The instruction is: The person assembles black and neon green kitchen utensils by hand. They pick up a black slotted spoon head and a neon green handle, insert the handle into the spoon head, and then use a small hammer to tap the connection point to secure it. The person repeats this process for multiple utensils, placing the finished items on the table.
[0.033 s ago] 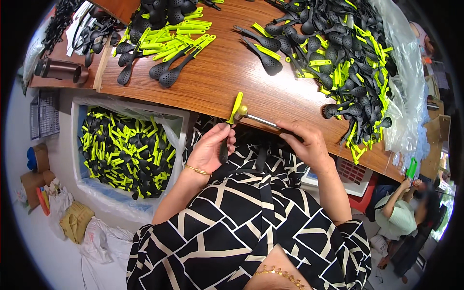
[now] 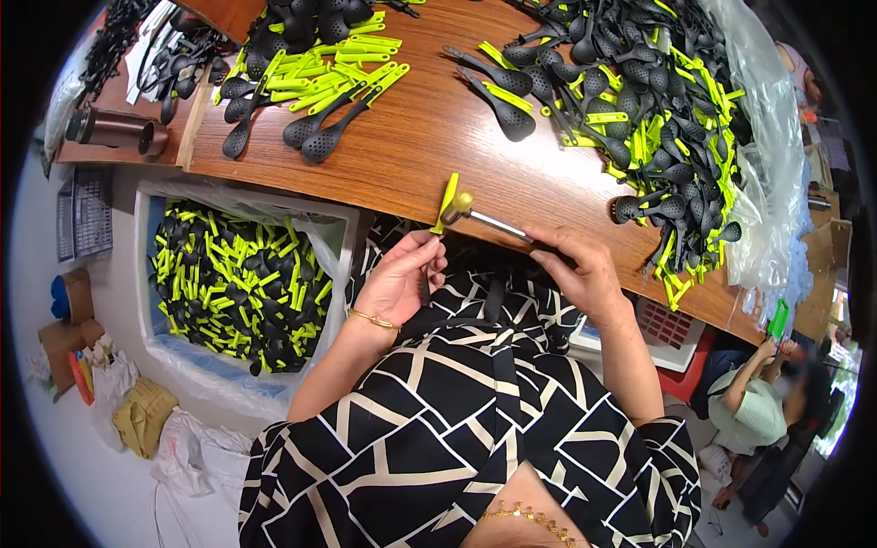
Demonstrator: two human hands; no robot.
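Observation:
My left hand (image 2: 402,274) is closed around a black kitchen spoon with a lime-green handle (image 2: 448,203). The handle end points up over the table's front edge; the dark lower part hangs below my fingers, mostly hidden by them, so its exact shape is unclear. My right hand (image 2: 580,265) grips a small hammer (image 2: 498,226) by its dark grip. Its shaft is silver and runs left to a brass-coloured head, which is right beside the green handle. I cannot tell whether the head touches it.
A heap of black and green slotted spoons (image 2: 658,123) covers the table's right side. Green handles (image 2: 343,73) and more spoons lie at the far left. Below left stands a white, plastic-lined box (image 2: 143,274) full of such utensils. A person (image 2: 749,406) sits at the right.
The hammer head has shifted slightly up and right, away from the green handle. The spoon has turned a little in my left hand, showing its dark lower part narrower.

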